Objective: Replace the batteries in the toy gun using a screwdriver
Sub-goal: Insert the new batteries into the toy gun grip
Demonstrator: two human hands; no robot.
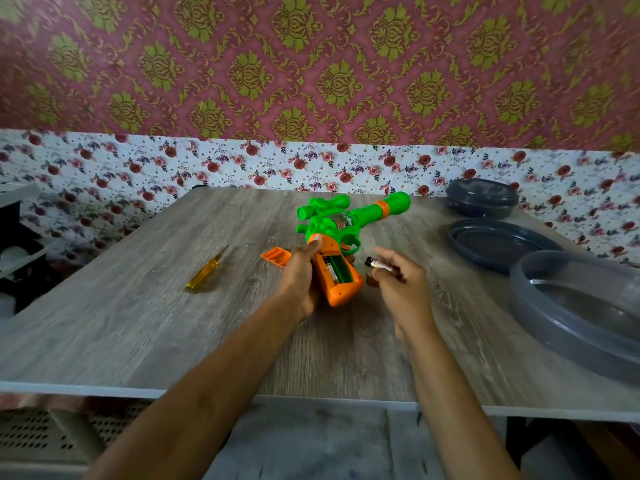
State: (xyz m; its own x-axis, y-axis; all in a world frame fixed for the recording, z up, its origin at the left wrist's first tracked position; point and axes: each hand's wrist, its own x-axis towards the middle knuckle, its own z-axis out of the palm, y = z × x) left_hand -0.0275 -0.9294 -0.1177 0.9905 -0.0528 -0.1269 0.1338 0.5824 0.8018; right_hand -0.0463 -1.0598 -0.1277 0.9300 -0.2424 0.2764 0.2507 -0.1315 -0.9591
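**Head view: toy gun gripped open, battery pinched beside it**

The toy gun, green with an orange grip, is held over the middle of the bench by the left hand. The fingers of that hand are wrapped round the grip, and the thumb is laid up towards the green body. The barrel is pointed away and to the right. The battery compartment in the grip is uncovered and turned upward, and one cell is seen lodged along its left side. Whether the butt is rested on the bench cannot be told.

A battery is pinched between the thumb and fingertips of the right hand, just right of the grip and apart from it.

The orange cover is laid on the bench just left of the left hand. The yellow-handled screwdriver is laid further left, untouched, its tip pointed away.

Along the right side of the bench are set a lidded dark container, a dark lid and a clear round tub.
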